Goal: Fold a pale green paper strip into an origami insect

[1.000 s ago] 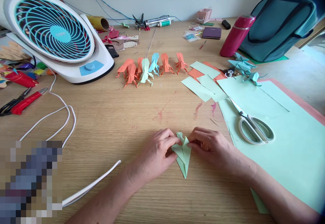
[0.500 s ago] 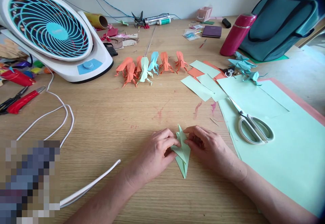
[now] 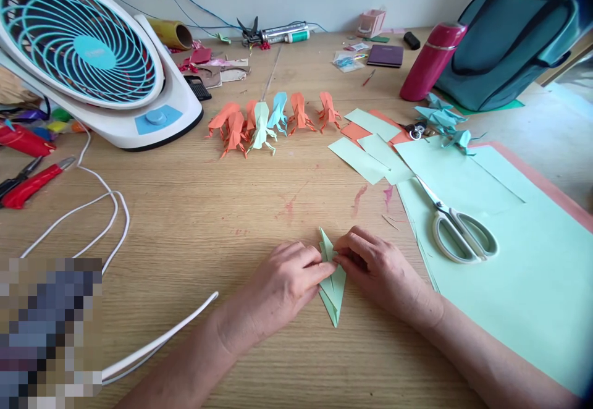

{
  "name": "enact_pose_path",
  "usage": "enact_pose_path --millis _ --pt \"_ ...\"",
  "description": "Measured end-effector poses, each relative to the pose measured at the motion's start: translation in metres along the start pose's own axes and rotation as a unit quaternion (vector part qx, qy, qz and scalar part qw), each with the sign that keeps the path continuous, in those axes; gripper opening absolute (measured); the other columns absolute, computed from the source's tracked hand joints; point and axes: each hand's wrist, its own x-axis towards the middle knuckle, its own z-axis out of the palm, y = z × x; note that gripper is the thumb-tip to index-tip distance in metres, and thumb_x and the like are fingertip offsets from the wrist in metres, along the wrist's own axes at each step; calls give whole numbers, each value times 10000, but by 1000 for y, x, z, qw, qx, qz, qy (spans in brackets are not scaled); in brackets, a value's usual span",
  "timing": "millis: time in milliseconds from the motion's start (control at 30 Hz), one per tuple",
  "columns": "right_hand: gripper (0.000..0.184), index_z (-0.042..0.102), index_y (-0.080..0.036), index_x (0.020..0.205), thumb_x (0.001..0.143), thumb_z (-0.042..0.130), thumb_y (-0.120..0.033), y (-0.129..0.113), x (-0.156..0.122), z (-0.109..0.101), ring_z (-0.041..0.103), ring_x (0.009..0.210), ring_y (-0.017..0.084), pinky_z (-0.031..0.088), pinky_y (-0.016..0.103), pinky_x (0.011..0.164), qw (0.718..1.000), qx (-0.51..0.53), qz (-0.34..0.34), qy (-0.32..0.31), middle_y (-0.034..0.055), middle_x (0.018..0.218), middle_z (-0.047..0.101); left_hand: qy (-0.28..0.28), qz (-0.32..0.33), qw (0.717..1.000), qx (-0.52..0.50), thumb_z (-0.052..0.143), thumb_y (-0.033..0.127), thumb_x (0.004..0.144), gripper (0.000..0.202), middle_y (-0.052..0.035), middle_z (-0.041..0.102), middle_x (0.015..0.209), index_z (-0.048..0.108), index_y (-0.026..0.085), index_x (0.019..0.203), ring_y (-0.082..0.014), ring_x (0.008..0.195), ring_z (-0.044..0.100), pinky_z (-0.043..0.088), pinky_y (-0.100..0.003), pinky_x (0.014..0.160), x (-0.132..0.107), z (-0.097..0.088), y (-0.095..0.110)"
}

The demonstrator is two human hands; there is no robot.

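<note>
A pale green folded paper (image 3: 334, 291), narrow and pointed at both ends, lies on the wooden table between my hands. My left hand (image 3: 293, 273) is closed on its left side, with the index finger laid across the middle of the folds. On the upper right edge, my right hand (image 3: 380, 267) pinches the paper between thumb and fingertips. Part of the paper is hidden under the fingers. Beyond my hands stand several folded paper figures, among them an orange one (image 3: 302, 112), a light blue one (image 3: 278, 112) and a pale green one (image 3: 262, 128).
White-handled scissors (image 3: 463, 236) rest on large green sheets (image 3: 519, 298) at the right, near cut paper pieces (image 3: 356, 159). A fan (image 3: 92, 57) and its white cable (image 3: 111, 202) occupy the left. A pink bottle (image 3: 433, 63) and a teal bag (image 3: 504, 44) stand behind.
My left index finger has moved right across the paper, closer to my right fingertips. The upper flap has shifted, and its tip leans slightly further left.
</note>
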Motion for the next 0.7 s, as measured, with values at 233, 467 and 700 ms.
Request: enact_pose_path --millis 233,467,700 --pt "113 614 -197 867 947 571 -131 0 0 -2 557 688 115 415 231 621 1000 3 -8 -1 0 838 571 -46 46 989 135 502 62 940 292 -67 608 1050 589 139 1208 -219 939 557 507 -384 866 -7 -5 12" --pt "155 670 -196 909 958 539 -129 0 0 -6 606 717 127 465 246 660 999 30 -20 -6 26 867 611 -27 62 981 181 492 99 954 365 -86 626 1086 536 106 1316 -229 953 563 507 -386 885 -8 3 13" --pt "194 683 -195 963 969 505 -117 4 2 -9 636 766 136 494 256 699 998 54 -32 -6 41 908 645 -51 69 970 226 492 101 942 293 -105 622 1150 585 107 1220 -248 1029 563 496 -393 918 -9 5 16"
